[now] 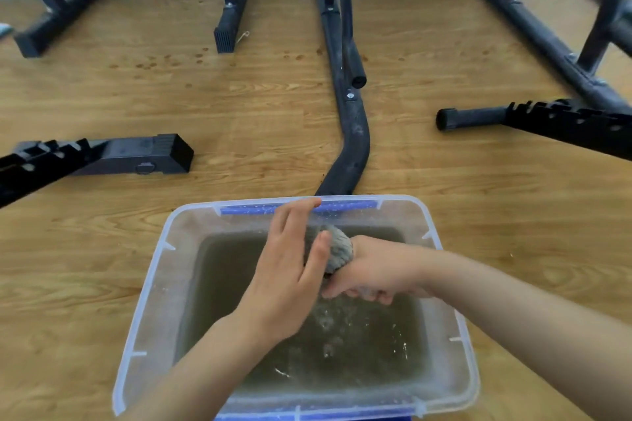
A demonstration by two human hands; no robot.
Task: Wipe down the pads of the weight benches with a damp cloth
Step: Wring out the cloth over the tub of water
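Observation:
A balled-up grey cloth is held above a clear plastic tub of murky water. My right hand grips the cloth in a fist, and drops fall from it onto the water. Straight-fingered, my left hand lies against the left side of the cloth. Most of the cloth is hidden between the two hands. No bench pad is in view.
The tub stands on a wooden floor. Black bench frames surround it: a bent tube foot just beyond the tub, a rectangular foot at the left, a notched bar at the right, more legs near the wall.

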